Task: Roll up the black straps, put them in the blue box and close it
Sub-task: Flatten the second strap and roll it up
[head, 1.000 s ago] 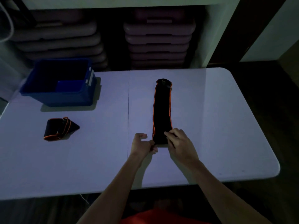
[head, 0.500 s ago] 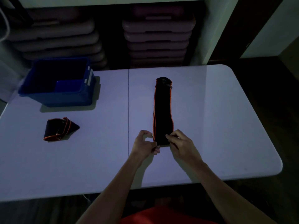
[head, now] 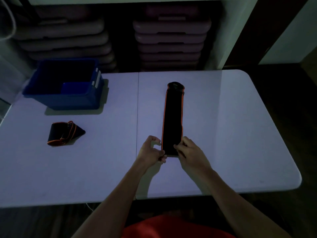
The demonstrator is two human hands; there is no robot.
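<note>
A long black strap [head: 173,117] with orange edging lies flat on the white table [head: 240,134], running away from me. My left hand [head: 151,151] pinches its near left corner. My right hand [head: 190,152] grips the near right corner, fingers over the end. A second black strap [head: 64,133], loosely folded, lies at the left of the table. Behind it stands the open blue box [head: 68,100], its inside dark.
The table's seam [head: 138,109] runs down the middle just left of the strap. Stacks of grey-pink step platforms [head: 171,40] fill the shelf behind the table. The table's rounded right edge [head: 295,169] drops to a dark floor.
Both hands have closed in on the strap's near end and shifted slightly. The strap itself has stayed flat and in place.
</note>
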